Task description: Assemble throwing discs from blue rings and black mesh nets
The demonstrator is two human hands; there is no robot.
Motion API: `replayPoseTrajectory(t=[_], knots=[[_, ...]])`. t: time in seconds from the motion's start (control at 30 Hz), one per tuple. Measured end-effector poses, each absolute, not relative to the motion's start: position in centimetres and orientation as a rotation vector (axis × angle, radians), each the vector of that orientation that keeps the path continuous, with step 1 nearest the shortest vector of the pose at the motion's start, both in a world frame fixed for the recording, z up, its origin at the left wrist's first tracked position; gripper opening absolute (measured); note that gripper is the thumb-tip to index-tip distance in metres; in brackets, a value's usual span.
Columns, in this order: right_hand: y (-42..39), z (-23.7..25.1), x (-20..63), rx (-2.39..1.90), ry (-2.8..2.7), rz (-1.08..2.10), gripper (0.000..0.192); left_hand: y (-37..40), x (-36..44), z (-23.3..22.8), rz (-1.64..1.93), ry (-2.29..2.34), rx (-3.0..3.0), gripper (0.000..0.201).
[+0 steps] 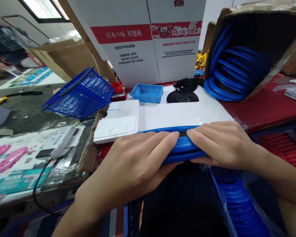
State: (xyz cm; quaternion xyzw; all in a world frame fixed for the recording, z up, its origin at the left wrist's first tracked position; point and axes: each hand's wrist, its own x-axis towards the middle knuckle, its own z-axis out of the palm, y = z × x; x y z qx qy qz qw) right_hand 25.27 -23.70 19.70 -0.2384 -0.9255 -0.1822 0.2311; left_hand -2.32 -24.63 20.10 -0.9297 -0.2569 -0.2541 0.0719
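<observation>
Both my hands grip a round blue plastic piece [185,152], held edge-on near the front of the white work surface. My left hand [140,159] is closed over its left side, fingers on top and thumb beneath. On the other side my right hand [220,141] is closed the same way. The fingertips of the two hands almost meet at a dark strip [183,133] on the piece's upper face. My fingers hide much of the piece. Behind it lie a white foam slab [118,118], a light-blue tray [146,94] with small bits inside, and a black pouch-like item [182,95].
A carton [273,79] of blue rings lies open at the right. White printed boxes [138,72] stand behind. A blue basket [81,93] tilts at the left, near a white device [56,143] with a cable. More blue rings [241,204] sit low beside my lap; red ones [283,148] are farther right.
</observation>
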Motion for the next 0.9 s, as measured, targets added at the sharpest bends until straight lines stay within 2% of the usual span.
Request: replayPoseTrajectory(t=[0.3, 0.4, 0.53, 0.67, 0.8, 0.9], knots=[[-23.29, 19.19, 24.83, -0.646, -2.555, -0.521, 0.035, -24.47, -2.22, 19.84, -0.797, -0.807, -2.809, 0.026], [-23.15, 19.14, 24.99, -0.621, -2.621, -0.325, 0.038, -24.21, -2.31, 19.92, -0.77, -0.75, -2.847, 0.027], [-23.06, 19.2, 25.25, -0.634, -2.662, 0.105, 0.045, -23.77, -2.77, 19.8, -0.783, -0.7, -2.882, 0.029], [-23.47, 19.72, 25.18, -0.723, -2.582, 0.385, 0.045, -23.75, -2.97, 19.47, -0.814, -0.755, -2.872, 0.03], [-23.86, 20.08, 24.84, -0.794, -2.495, 0.488, 0.042, -24.15, -2.58, 19.47, -0.831, -0.876, -2.869, 0.029], [-23.63, 19.5, 25.17, -0.753, -2.48, 0.391, 0.045, -24.29, -2.81, 19.25, -0.889, -0.888, -2.86, 0.032]])
